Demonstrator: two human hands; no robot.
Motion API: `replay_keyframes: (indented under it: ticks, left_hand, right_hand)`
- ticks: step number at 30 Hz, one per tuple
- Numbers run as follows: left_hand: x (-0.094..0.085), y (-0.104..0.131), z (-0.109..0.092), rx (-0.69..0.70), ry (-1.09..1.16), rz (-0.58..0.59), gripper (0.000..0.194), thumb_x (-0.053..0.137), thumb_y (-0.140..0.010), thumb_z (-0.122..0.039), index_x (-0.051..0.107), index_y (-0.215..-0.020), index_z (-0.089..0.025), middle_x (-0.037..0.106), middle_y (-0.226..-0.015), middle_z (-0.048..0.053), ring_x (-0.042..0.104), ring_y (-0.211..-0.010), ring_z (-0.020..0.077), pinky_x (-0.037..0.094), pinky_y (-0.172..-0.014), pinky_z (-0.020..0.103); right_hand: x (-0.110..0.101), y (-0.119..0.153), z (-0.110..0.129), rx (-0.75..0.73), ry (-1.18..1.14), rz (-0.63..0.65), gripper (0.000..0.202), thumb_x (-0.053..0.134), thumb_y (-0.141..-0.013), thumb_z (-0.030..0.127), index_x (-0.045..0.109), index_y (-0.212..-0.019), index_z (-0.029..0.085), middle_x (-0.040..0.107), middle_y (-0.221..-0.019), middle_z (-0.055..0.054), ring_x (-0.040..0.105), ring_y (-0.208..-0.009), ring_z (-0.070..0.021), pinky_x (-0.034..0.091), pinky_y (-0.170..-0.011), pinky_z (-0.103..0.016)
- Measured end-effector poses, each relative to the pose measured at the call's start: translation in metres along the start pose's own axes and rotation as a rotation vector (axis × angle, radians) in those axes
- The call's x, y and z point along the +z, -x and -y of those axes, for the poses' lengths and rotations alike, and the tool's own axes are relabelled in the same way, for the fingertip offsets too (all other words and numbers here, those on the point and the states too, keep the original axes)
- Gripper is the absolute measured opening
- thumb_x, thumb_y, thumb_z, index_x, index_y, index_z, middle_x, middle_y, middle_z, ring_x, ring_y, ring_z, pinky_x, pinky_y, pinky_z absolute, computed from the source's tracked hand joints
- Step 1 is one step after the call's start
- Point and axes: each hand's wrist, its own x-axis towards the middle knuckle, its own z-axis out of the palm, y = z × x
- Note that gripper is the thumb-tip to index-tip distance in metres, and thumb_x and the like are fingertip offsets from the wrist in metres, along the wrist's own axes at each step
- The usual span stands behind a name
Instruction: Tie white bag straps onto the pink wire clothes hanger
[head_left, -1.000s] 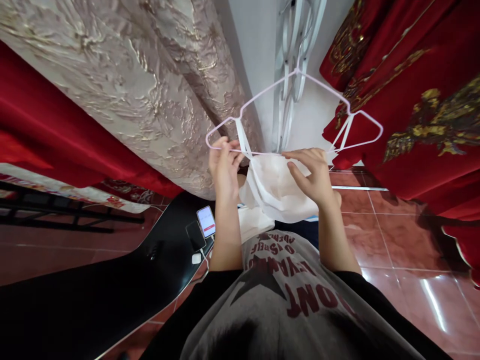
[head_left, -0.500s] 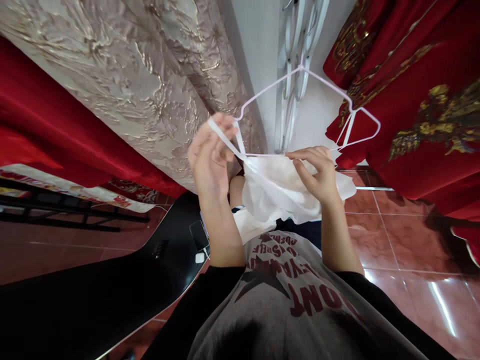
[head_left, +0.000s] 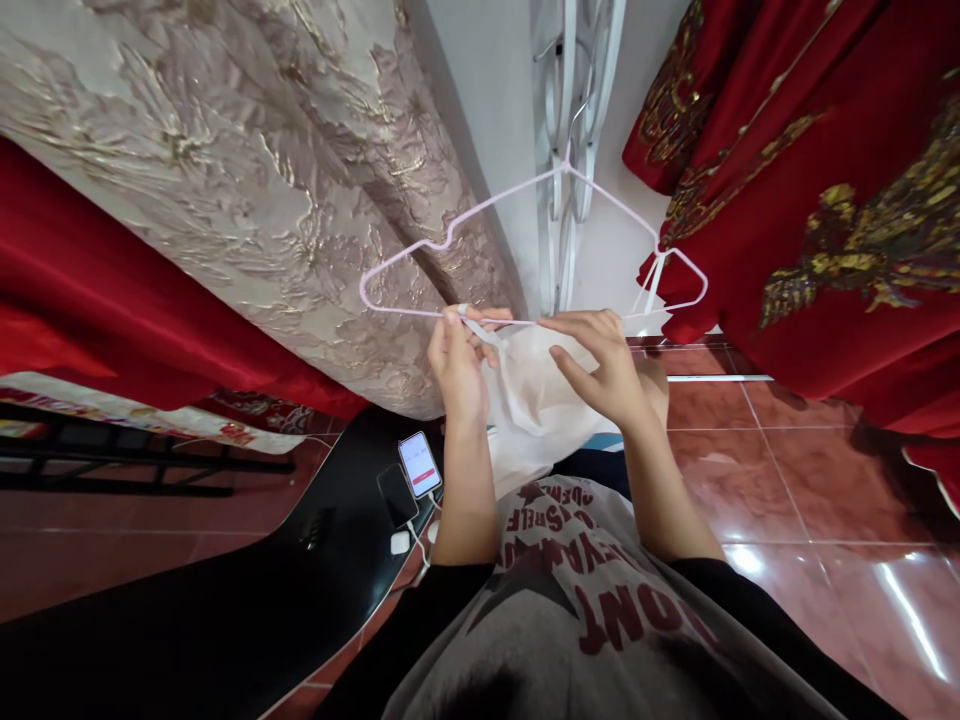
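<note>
A pale pink clothes hanger (head_left: 501, 201) lies across the view with its hook pointing away from me. My left hand (head_left: 461, 365) pinches a narrow white strap (head_left: 480, 333) of a thin white garment (head_left: 541, 395) at the hanger's lower bar. Another white strap (head_left: 655, 282) loops over the notch at the hanger's right side. The fingers of my right hand (head_left: 604, 365) grip the lower bar, thumb apart from the index finger; part of its hold is hidden. The garment hangs down over my lap, below the bar.
At my left a black bench (head_left: 225, 610) bears a lit phone (head_left: 420, 464), a dark phone (head_left: 396, 497) and a white charger (head_left: 400, 543). An embossed pale fabric (head_left: 247, 190) hangs at left, red embroidered garments (head_left: 847, 210) at right. White racks (head_left: 559, 200) stand ahead.
The left strap has come off the hanger's left notch, and my left hand has brought it inward and down to the lower bar. The hanger has shifted left; the lit phone has come into view.
</note>
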Motion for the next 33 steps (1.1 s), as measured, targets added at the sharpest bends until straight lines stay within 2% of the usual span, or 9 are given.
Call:
replay_keyframes:
  ticks: [4, 5, 8, 12, 17, 22, 26, 28, 33]
  left_hand:
    - [0.005, 0.002, 0.004, 0.016, 0.012, 0.051, 0.049, 0.070, -0.096, -0.068, 0.059, -0.085, -0.022, 0.077, -0.080, 0.007, 0.080, -0.078, 0.0192, 0.035, -0.041, 0.018]
    - [0.004, 0.002, 0.006, 0.019, 0.016, 0.056, 0.049, 0.070, -0.096, -0.068, 0.058, -0.086, -0.022, 0.076, -0.080, 0.006, 0.080, -0.078, 0.0192, 0.035, -0.040, 0.018]
    - [0.003, 0.000, 0.010, 0.025, 0.015, 0.042, 0.049, 0.068, -0.098, -0.068, 0.057, -0.087, -0.022, 0.076, -0.081, 0.005, 0.080, -0.079, 0.0183, 0.036, -0.042, 0.018]
    - [0.003, -0.004, 0.010, 0.038, -0.015, 0.010, 0.050, 0.068, -0.098, -0.069, 0.056, -0.086, -0.022, 0.076, -0.079, 0.005, 0.079, -0.076, 0.0168, 0.037, -0.042, 0.017]
    - [0.002, -0.007, 0.008, 0.034, -0.028, 0.024, 0.052, 0.071, -0.094, -0.071, 0.056, -0.085, -0.022, 0.075, -0.075, 0.005, 0.079, -0.074, 0.0172, 0.034, -0.041, 0.017]
    - [0.001, -0.007, 0.007, 0.002, -0.023, 0.015, 0.054, 0.072, -0.093, -0.072, 0.055, -0.085, -0.021, 0.077, -0.077, 0.006, 0.080, -0.076, 0.0186, 0.034, -0.043, 0.018]
    - [0.007, -0.003, 0.010, -0.051, -0.021, 0.011, 0.054, 0.072, -0.091, -0.073, 0.055, -0.085, -0.022, 0.077, -0.079, 0.007, 0.081, -0.080, 0.0204, 0.035, -0.043, 0.019]
    - [0.010, 0.001, 0.012, -0.084, -0.008, 0.030, 0.053, 0.072, -0.091, -0.072, 0.056, -0.084, -0.022, 0.078, -0.082, 0.008, 0.081, -0.083, 0.0214, 0.035, -0.044, 0.019]
    - [0.012, 0.011, 0.016, -0.107, 0.018, 0.079, 0.042, 0.066, -0.100, -0.063, 0.064, -0.092, -0.022, 0.083, -0.097, 0.013, 0.082, -0.095, 0.0226, 0.043, -0.049, 0.019]
  right_hand:
    - [-0.020, 0.003, -0.039, 0.132, 0.069, -0.520, 0.042, 0.064, -0.100, 0.035, 0.066, -0.142, 0.033, 0.068, -0.145, -0.012, 0.067, -0.131, -0.0281, 0.059, -0.106, -0.054]
    - [-0.026, 0.003, -0.051, 0.186, 0.040, -0.558, 0.048, 0.065, -0.098, 0.035, 0.063, -0.146, 0.032, 0.067, -0.147, -0.013, 0.070, -0.125, -0.0268, 0.061, -0.104, -0.053]
    - [-0.042, -0.002, -0.073, 0.322, -0.113, -0.403, 0.043, 0.072, -0.092, 0.035, 0.070, -0.134, 0.025, 0.077, -0.127, -0.012, 0.075, -0.111, -0.0249, 0.062, -0.103, -0.051]
    - [-0.057, -0.021, -0.064, 0.415, -0.240, -0.329, 0.016, 0.077, -0.088, 0.032, 0.078, -0.100, 0.020, 0.080, -0.094, -0.007, 0.077, -0.091, -0.0225, 0.065, -0.093, -0.048]
    - [-0.072, -0.048, -0.083, 0.288, -0.423, -0.324, 0.032, 0.067, -0.098, 0.043, 0.077, -0.123, 0.025, 0.080, -0.121, -0.010, 0.078, -0.113, -0.0277, 0.064, -0.104, -0.053]
    - [-0.082, -0.031, -0.143, 0.077, -0.433, -0.684, 0.047, 0.058, -0.102, 0.047, 0.067, -0.145, 0.030, 0.067, -0.150, -0.013, 0.069, -0.136, -0.0336, 0.058, -0.116, -0.058]
    - [-0.063, -0.005, -0.114, 0.078, -0.402, -0.955, 0.018, 0.068, -0.093, 0.029, 0.078, -0.108, 0.029, 0.079, -0.119, -0.005, 0.080, -0.113, -0.0272, 0.064, -0.103, -0.055]
    - [-0.050, -0.002, -0.081, 0.093, -0.384, -0.841, 0.003, 0.075, -0.089, 0.029, 0.077, -0.091, 0.028, 0.081, -0.097, -0.001, 0.082, -0.098, -0.0255, 0.067, -0.098, -0.054]
    - [-0.032, -0.015, -0.034, 0.166, -0.131, -0.187, 0.031, 0.084, -0.088, 0.041, 0.082, -0.116, 0.029, 0.085, -0.110, -0.005, 0.080, -0.106, -0.0258, 0.063, -0.103, -0.051]
